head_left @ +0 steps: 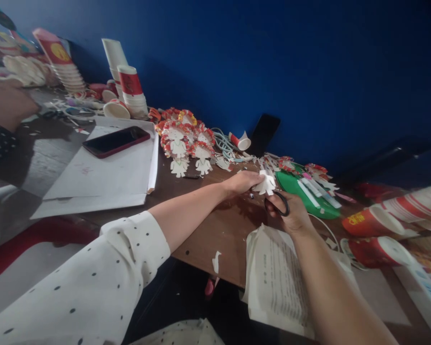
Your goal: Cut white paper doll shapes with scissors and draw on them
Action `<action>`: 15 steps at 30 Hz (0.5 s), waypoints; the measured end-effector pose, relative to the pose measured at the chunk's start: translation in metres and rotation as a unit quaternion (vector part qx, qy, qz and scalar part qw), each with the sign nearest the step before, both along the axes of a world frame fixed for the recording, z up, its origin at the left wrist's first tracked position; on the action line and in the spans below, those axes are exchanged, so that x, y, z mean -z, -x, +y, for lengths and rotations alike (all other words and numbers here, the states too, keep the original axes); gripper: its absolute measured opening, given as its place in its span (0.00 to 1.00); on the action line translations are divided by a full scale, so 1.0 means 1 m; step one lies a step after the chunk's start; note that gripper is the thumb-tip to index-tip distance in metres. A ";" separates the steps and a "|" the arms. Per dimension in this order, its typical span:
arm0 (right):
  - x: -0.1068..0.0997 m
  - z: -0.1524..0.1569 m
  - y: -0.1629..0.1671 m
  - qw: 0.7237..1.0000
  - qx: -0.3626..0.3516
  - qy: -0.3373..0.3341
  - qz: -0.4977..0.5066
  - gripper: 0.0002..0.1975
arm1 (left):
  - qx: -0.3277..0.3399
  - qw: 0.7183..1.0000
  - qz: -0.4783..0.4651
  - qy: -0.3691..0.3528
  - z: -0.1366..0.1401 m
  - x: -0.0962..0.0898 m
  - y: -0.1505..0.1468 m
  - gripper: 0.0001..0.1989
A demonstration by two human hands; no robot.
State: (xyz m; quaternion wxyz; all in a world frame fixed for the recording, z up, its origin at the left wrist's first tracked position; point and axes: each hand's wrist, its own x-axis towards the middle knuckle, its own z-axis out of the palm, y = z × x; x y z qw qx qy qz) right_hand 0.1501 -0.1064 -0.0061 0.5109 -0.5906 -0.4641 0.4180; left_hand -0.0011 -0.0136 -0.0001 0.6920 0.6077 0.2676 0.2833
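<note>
Between the fingers of my left hand is a small white paper doll cutout, held above the brown table. My right hand grips black-handled scissors just below the cutout. The scissor blades are mostly hidden, so I cannot tell whether they touch the paper. To the left of my hands stands a cluster of finished-looking paper dolls with red and yellow frilled headpieces. Right beside my hands lies a green round sheet with white strips and markers on it.
A phone rests on a white box lid at left. Paper cup stacks stand behind it; more cups lie at right. A printed paper bag sits under my right forearm. Another person's hand is at far left.
</note>
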 end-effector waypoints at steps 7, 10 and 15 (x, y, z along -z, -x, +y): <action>0.001 0.001 0.002 0.999 0.021 -0.011 -0.036 0.18 | 0.000 1.000 0.011 -0.027 0.005 0.005 -0.003 0.17; 0.002 0.002 0.003 0.998 0.034 -0.008 -0.047 0.18 | -0.001 1.000 0.008 -0.022 0.004 0.004 -0.002 0.17; 0.004 0.004 0.004 0.998 0.036 -0.005 -0.058 0.18 | -0.010 1.000 -0.022 0.002 0.003 0.005 -0.003 0.15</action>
